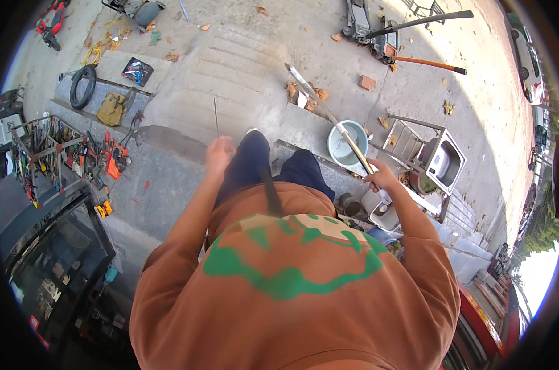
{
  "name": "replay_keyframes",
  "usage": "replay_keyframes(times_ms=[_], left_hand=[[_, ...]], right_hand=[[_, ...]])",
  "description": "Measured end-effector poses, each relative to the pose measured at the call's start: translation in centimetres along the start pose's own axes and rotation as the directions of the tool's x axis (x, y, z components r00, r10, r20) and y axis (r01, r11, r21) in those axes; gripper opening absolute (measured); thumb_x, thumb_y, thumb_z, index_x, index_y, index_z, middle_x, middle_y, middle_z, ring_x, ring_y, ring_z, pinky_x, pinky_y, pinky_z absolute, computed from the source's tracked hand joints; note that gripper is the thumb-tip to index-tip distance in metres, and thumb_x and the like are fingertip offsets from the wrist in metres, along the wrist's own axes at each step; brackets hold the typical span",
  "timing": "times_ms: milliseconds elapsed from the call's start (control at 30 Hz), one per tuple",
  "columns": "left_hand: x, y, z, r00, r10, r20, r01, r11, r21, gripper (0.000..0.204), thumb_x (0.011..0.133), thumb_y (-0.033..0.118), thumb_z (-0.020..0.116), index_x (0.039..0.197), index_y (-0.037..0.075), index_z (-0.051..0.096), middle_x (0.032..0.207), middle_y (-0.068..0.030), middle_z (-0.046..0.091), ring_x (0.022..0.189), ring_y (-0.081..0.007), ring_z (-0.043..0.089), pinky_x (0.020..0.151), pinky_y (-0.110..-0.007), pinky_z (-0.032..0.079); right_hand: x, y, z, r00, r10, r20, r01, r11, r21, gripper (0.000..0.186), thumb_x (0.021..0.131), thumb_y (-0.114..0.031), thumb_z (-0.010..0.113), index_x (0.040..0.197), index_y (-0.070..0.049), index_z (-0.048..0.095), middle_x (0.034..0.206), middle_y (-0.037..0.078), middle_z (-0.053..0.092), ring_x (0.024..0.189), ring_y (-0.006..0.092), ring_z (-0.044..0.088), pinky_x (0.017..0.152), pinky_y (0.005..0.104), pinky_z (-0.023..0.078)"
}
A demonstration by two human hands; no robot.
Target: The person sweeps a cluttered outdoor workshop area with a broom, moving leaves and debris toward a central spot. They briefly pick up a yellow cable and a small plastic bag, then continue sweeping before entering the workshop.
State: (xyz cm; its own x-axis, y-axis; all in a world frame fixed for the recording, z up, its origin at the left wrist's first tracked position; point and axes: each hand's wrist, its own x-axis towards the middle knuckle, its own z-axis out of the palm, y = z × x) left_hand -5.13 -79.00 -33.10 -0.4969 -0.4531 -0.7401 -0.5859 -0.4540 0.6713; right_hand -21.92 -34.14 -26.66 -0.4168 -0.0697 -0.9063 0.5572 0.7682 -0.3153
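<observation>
My left hand, slightly blurred, is closed round the lower end of a thin dark rod. The rod points up and away; its exact kind is too small to tell. On the right, my right hand grips the near end of a long pale metal pole. The pole slants forward and to the left, passing above a light blue basin that holds something pale. Its far end is near dry leaves and a low concrete edge.
A rack of hand tools and a glass-fronted cabinet stand left. Farther off are a black tyre, a tan bag and a floor jack with an orange handle. A steel sink stands right, beyond a white tub.
</observation>
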Motion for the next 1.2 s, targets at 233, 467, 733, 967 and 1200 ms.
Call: replay_keyframes(times_ms=[233, 467, 733, 967, 1200], left_hand=[[2.4, -1.3, 2.3, 0.998, -0.044, -0.045, 0.035, 0.983, -0.183, 0.027, 0.097, 0.026, 0.042, 0.102, 0.003, 0.053, 0.07, -0.0047, 0.056, 0.045, -0.0039, 0.035, 0.037, -0.019, 0.023], [1.9, -4.7, 6.7, 0.952, -0.096, -0.291, -0.029, 0.917, -0.397, 0.026, 0.096, 0.026, 0.041, 0.098, 0.005, 0.054, 0.068, -0.0049, 0.056, 0.044, -0.0048, 0.034, 0.036, -0.02, 0.023], [1.6, -1.4, 14.3, 0.986, -0.007, -0.164, -0.044, 0.952, -0.302, 0.024, 0.097, 0.025, 0.041, 0.099, 0.003, 0.052, 0.071, -0.0055, 0.056, 0.046, -0.0037, 0.035, 0.037, -0.018, 0.023], [3.1, 2.0, 19.8, 0.997, 0.025, -0.08, -0.042, 0.975, -0.219, 0.023, 0.097, 0.024, 0.041, 0.099, 0.004, 0.052, 0.071, -0.0057, 0.056, 0.046, -0.0036, 0.034, 0.036, -0.018, 0.023], [6.0, 3.4, 22.8, 0.999, 0.04, -0.035, -0.046, 0.977, -0.208, 0.025, 0.097, 0.026, 0.04, 0.099, 0.004, 0.053, 0.07, -0.0055, 0.057, 0.046, -0.0042, 0.035, 0.036, -0.018, 0.025]], right_hand=[[7.0, -3.9, -7.0, 0.989, 0.111, 0.096, -0.08, 0.955, -0.285, 0.072, 0.064, 0.008, 0.064, 0.132, -0.003, 0.044, 0.06, 0.013, 0.058, 0.043, 0.0172, 0.055, 0.038, 0.0319, 0.044], [18.4, -8.4, -13.5, 0.995, 0.053, 0.084, -0.021, 0.938, -0.346, 0.055, 0.066, 0.009, 0.061, 0.121, 0.007, 0.051, 0.061, 0.014, 0.06, 0.044, 0.0176, 0.055, 0.039, 0.0321, 0.045], [17.5, -7.5, -17.9, 0.993, -0.118, -0.006, 0.115, 0.982, -0.147, 0.056, 0.071, 0.003, 0.062, 0.126, 0.003, 0.049, 0.066, 0.012, 0.061, 0.047, 0.0152, 0.056, 0.039, 0.0305, 0.044], [13.2, -5.9, -21.6, 0.993, -0.089, 0.084, 0.099, 0.987, -0.125, 0.057, 0.069, 0.004, 0.06, 0.126, 0.001, 0.05, 0.064, 0.01, 0.061, 0.044, 0.0146, 0.053, 0.039, 0.0287, 0.043], [15.7, -3.4, -24.3, 0.989, -0.001, 0.146, 0.055, 0.926, -0.373, 0.051, 0.067, 0.002, 0.062, 0.118, 0.003, 0.056, 0.065, 0.013, 0.061, 0.046, 0.0173, 0.056, 0.042, 0.0314, 0.045]])
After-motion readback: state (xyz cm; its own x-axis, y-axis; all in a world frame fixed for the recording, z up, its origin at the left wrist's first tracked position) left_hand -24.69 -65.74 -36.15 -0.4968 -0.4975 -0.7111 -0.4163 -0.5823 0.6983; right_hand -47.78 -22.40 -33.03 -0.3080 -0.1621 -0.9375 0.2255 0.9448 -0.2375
